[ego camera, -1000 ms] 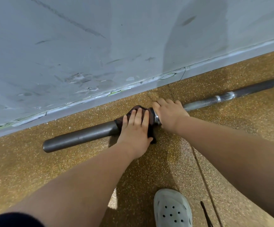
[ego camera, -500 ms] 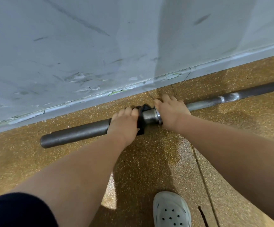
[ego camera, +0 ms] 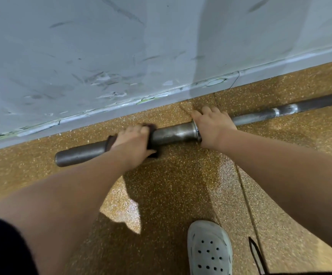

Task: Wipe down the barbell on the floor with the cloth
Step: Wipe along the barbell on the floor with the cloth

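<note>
A grey steel barbell (ego camera: pixel 173 133) lies on the speckled brown floor, parallel to the wall, its thick sleeve end at the left. My left hand (ego camera: pixel 132 141) is wrapped around the sleeve with a dark brown cloth (ego camera: pixel 153 128) under the palm; only the cloth's edges show. My right hand (ego camera: pixel 213 126) grips the thinner shaft just right of the sleeve collar. The bar runs on to the right and out of view.
A scuffed grey wall (ego camera: pixel 121 56) with a baseboard stands just behind the bar. A pale grey clog (ego camera: pixel 209 249) is on the floor near the bottom edge, with a dark strap (ego camera: pixel 257 257) beside it. A floor seam (ego camera: pixel 246 195) runs toward the wall.
My left hand has slid the cloth leftward along the sleeve, away from the collar, baring the shiny sleeve section. My right hand has stayed at the collar.
</note>
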